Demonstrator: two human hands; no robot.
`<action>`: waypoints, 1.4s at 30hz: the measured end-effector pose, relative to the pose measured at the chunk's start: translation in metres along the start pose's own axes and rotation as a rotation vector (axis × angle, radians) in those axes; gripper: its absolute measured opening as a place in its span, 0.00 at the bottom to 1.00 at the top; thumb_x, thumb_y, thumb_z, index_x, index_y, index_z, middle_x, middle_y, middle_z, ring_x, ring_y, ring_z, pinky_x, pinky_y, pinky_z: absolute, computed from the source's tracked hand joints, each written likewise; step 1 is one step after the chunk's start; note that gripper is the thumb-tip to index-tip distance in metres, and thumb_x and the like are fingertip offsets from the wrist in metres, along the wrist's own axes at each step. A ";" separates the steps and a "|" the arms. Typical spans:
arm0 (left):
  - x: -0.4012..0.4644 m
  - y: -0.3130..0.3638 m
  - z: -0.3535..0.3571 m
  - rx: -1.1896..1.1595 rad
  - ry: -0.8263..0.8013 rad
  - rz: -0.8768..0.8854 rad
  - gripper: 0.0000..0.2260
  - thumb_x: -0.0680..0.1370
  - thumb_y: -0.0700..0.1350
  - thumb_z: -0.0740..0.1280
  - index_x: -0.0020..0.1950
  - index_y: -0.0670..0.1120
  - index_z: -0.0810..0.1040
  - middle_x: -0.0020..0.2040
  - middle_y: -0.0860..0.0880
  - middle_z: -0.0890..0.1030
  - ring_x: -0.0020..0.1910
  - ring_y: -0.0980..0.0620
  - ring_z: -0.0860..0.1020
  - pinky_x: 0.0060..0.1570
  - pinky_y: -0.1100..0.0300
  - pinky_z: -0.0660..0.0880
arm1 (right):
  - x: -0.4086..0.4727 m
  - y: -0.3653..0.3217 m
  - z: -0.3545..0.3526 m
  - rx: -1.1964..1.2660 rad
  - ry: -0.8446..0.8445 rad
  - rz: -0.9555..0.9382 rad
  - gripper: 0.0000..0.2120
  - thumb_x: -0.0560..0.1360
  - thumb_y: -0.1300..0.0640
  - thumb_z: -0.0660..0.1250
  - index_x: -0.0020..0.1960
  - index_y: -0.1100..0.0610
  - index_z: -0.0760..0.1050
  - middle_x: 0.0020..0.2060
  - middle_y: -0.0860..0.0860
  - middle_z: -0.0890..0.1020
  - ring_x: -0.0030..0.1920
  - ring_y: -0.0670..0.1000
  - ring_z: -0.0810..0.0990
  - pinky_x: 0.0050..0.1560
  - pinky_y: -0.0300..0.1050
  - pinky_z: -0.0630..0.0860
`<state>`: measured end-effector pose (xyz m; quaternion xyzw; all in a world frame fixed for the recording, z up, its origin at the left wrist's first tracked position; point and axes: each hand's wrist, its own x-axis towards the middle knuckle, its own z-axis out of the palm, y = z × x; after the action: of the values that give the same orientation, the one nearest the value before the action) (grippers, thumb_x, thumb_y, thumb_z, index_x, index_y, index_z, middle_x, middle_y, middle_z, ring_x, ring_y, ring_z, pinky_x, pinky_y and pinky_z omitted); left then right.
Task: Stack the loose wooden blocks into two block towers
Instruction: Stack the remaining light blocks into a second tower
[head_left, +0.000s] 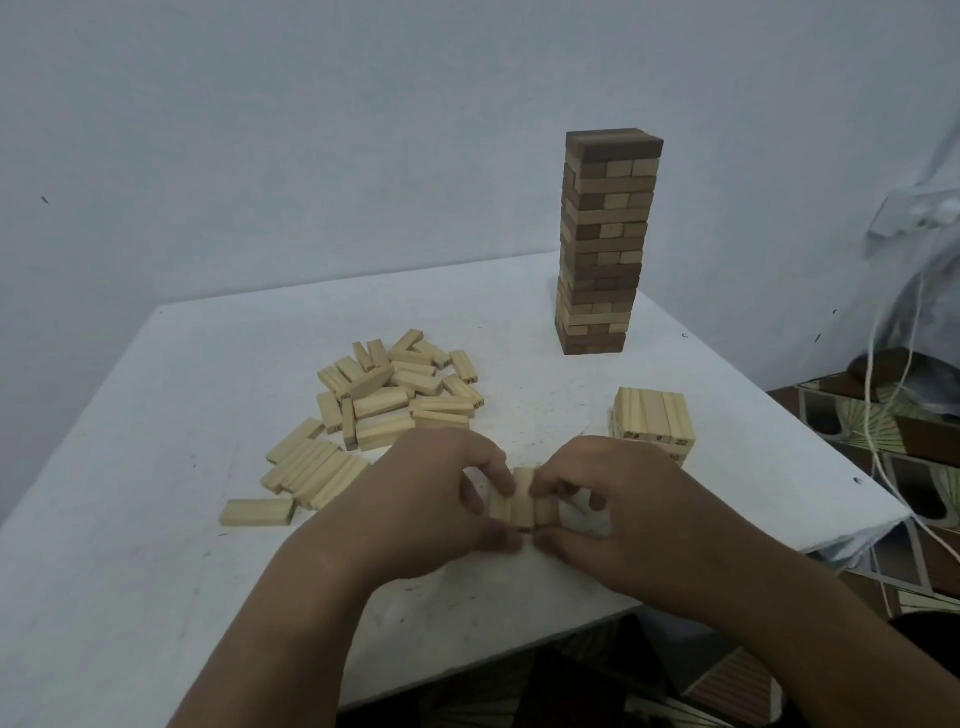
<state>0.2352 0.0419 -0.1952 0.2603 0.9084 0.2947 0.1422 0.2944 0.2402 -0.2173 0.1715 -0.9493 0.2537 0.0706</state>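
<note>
Both my hands meet at the table's front middle around a small row of three light wooden blocks. My left hand pinches the row from the left, and my right hand pinches it from the right. A short light block tower stands just behind my right hand. A tall tower of dark and light blocks stands at the far right of the table. A heap of loose light blocks lies to the left of centre, with a flat cluster and a single block nearer me.
The white table ends close on the right, where its corner drops off. White cables hang down beside that edge over a patterned floor. A wall stands right behind the table.
</note>
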 end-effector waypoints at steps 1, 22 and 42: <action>0.000 -0.001 -0.001 0.010 -0.022 0.002 0.15 0.64 0.54 0.80 0.47 0.59 0.81 0.54 0.57 0.81 0.42 0.59 0.80 0.49 0.52 0.79 | 0.001 0.001 0.000 -0.004 -0.006 -0.013 0.11 0.69 0.42 0.70 0.48 0.46 0.80 0.42 0.39 0.77 0.44 0.40 0.75 0.42 0.38 0.74; -0.002 0.002 -0.002 0.036 0.034 -0.006 0.14 0.64 0.54 0.80 0.47 0.59 0.81 0.41 0.56 0.79 0.39 0.57 0.76 0.47 0.53 0.78 | 0.005 -0.001 0.004 -0.011 0.010 -0.046 0.09 0.70 0.49 0.68 0.47 0.48 0.84 0.43 0.42 0.81 0.42 0.41 0.77 0.41 0.38 0.75; 0.000 -0.011 -0.007 0.099 -0.007 0.118 0.20 0.78 0.32 0.64 0.52 0.56 0.86 0.63 0.62 0.79 0.63 0.64 0.74 0.54 0.82 0.65 | 0.005 -0.015 0.016 -0.034 0.097 0.038 0.19 0.66 0.32 0.65 0.40 0.48 0.76 0.38 0.41 0.73 0.40 0.41 0.70 0.37 0.37 0.67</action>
<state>0.2282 0.0315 -0.1963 0.3212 0.9045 0.2561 0.1148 0.2947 0.2190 -0.2233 0.1397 -0.9520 0.2469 0.1144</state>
